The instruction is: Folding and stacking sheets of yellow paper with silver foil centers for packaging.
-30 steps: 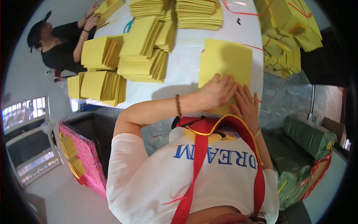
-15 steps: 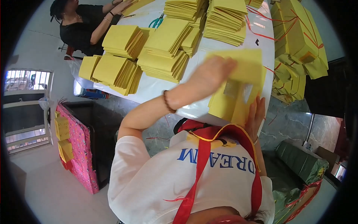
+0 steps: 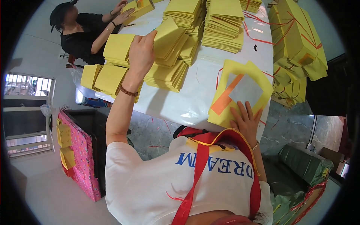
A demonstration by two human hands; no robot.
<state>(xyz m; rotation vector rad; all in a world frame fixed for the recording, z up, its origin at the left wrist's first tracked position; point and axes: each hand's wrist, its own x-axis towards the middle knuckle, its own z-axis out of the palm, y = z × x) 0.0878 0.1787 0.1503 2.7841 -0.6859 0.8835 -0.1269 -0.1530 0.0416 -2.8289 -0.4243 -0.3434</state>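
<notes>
My left hand (image 3: 141, 54) is closed, its fingertips pinching the edge of a folded yellow paper (image 3: 167, 35) that tilts up from a stack. Below it lies another stack of folded yellow paper (image 3: 165, 77). At the table's near right edge, my right hand (image 3: 245, 118) rests open, fingers spread, on the lower part of a flat yellow paper piece (image 3: 217, 119). That piece bears an orange strip (image 3: 227, 95) and a pale grey-white rectangle (image 3: 245, 90). Whether it is one layer or several cannot be told.
More yellow stacks (image 3: 223, 26) stand across the white-covered table (image 3: 198, 97). Red string (image 3: 258, 39) lies at its right side. Tied yellow bundles (image 3: 296, 33) stand beyond that edge. At the far left, a co-worker (image 3: 84, 33) handles a yellow piece. A pink patterned panel (image 3: 80, 153) stands lower left.
My left hand has moved left from the near yellow piece to a stack and gripped a folded paper there. The near piece now shows its orange strip; my right hand has shifted onto it.
</notes>
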